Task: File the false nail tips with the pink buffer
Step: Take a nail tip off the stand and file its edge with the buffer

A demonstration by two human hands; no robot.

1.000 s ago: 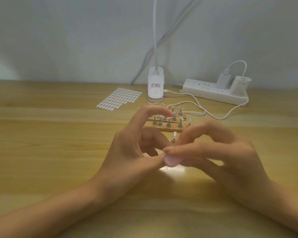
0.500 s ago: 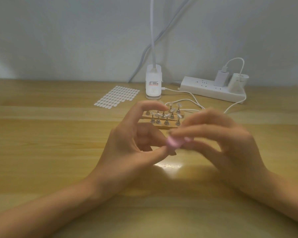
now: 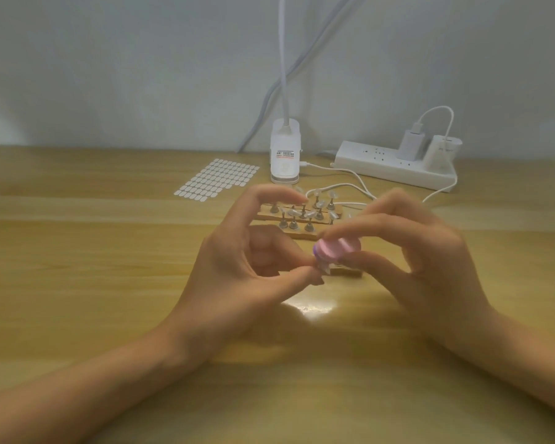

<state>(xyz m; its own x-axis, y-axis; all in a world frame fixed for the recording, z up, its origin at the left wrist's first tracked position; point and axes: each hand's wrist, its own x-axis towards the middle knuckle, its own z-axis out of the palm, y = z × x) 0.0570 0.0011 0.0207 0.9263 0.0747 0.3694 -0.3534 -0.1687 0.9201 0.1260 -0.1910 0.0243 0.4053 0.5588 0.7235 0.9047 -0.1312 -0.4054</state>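
My right hand (image 3: 426, 264) pinches the pink buffer (image 3: 335, 248) between thumb and forefinger. The buffer's left end lies on a small clear nail tip (image 3: 323, 268). My left hand (image 3: 237, 270) pinches that tip between thumb and a finger, its forefinger arched above. Behind my hands, a wooden holder (image 3: 297, 219) carries several more clear nail tips on metal stands. A second wooden piece (image 3: 350, 273) shows just below the buffer, mostly hidden by my fingers.
A white clip lamp base (image 3: 285, 155) stands at the back centre. To its right a white power strip (image 3: 394, 166) holds two plugs, its white cable (image 3: 343, 187) looping over the wooden table (image 3: 77, 267). A sheet of small white stickers (image 3: 217, 181) lies back left.
Both hands have risen slightly and the buffer has shifted up and right over the tip, turning so more of its pink side shows.
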